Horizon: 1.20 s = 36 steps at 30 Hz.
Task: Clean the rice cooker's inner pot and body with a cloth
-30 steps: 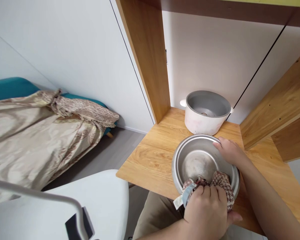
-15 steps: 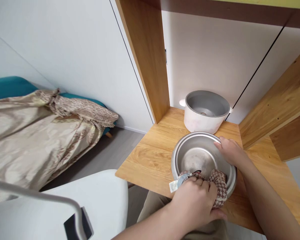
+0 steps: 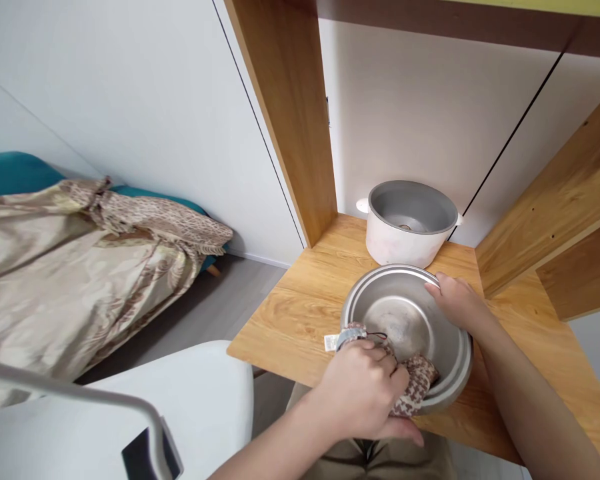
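A shiny metal inner pot (image 3: 400, 320) sits on the wooden shelf in front of me. My left hand (image 3: 363, 383) is closed around a brown-and-white houndstooth cloth (image 3: 419, 383) and presses it against the pot's near left wall and rim. A grey strap and white tag stick out from the cloth on the left. My right hand (image 3: 460, 300) grips the far right rim of the pot, thumb over the edge; its other fingers are partly hidden. Just behind the pot stands a white cooker body (image 3: 403, 243) with a grey inside and side handles.
Wooden side panels (image 3: 293, 127) rise on both sides of the shelf (image 3: 280, 320). At the lower left is a white chair (image 3: 210, 387) with a grey metal bar (image 3: 80, 393) before it. A bed (image 3: 55, 280) with crumpled beige covers stands at the far left.
My left hand has slid leftward along the pot's near rim with the cloth. My right hand keeps its hold on the rim, and the pot has barely shifted.
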{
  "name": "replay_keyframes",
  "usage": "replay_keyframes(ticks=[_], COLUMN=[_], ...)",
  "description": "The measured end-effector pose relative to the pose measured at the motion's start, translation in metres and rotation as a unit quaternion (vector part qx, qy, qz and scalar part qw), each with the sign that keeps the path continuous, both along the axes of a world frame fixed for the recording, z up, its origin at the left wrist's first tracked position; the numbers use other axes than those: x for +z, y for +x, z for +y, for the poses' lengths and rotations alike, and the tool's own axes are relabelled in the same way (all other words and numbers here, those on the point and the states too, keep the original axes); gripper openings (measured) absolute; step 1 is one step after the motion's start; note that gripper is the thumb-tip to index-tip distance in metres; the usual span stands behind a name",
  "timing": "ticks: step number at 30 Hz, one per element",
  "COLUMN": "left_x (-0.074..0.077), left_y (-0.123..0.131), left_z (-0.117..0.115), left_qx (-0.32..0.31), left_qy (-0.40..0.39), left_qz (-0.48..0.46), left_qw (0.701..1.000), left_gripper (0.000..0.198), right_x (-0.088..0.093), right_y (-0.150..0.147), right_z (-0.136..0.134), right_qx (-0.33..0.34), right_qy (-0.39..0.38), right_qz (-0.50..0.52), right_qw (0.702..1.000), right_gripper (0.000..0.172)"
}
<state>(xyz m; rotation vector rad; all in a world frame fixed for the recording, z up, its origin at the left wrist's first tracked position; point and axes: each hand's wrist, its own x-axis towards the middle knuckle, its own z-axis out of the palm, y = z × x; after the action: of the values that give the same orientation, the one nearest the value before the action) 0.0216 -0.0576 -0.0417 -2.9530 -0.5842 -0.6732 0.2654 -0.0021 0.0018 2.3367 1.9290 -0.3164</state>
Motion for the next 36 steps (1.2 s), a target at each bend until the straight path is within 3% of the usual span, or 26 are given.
replay_keyframes(ticks=[9, 15, 18, 23, 29, 34, 36], left_x=[-0.003, -0.009, -0.011, -0.009, -0.002, -0.001, -0.001], left_y=[0.028, 0.068, 0.076, 0.054, 0.016, -0.01, -0.015], left_z=[-0.034, -0.058, -0.062, -0.045, -0.013, 0.019, 0.027], left_qx=[0.114, 0.226, 0.241, 0.178, 0.054, -0.059, -0.076], left_qy=[-0.021, 0.031, 0.034, 0.032, 0.029, 0.035, 0.033], left_qz=[-0.035, -0.119, -0.112, -0.111, -0.068, -0.08, -0.086], left_qw=[0.993, 0.966, 0.963, 0.977, 0.996, 0.994, 0.993], left_gripper=[0.075, 0.075, 0.074, 0.071, 0.063, 0.067, 0.068], right_x=[-0.002, -0.002, 0.0, 0.006, 0.01, 0.008, 0.006], right_y=[0.001, 0.0, 0.0, -0.003, -0.007, -0.005, -0.005], right_z=[0.004, 0.004, 0.003, 0.0, -0.003, -0.002, -0.002], right_qx=[0.025, 0.024, 0.024, 0.007, -0.011, -0.016, -0.018], right_qy=[0.001, 0.0, -0.002, -0.003, -0.004, -0.005, -0.003], right_qz=[0.004, 0.004, 0.006, -0.003, -0.016, -0.011, -0.011], right_qw=[1.0, 1.0, 1.0, 1.0, 1.0, 1.0, 1.0], right_gripper=[0.036, 0.038, 0.037, 0.038, 0.038, 0.039, 0.039])
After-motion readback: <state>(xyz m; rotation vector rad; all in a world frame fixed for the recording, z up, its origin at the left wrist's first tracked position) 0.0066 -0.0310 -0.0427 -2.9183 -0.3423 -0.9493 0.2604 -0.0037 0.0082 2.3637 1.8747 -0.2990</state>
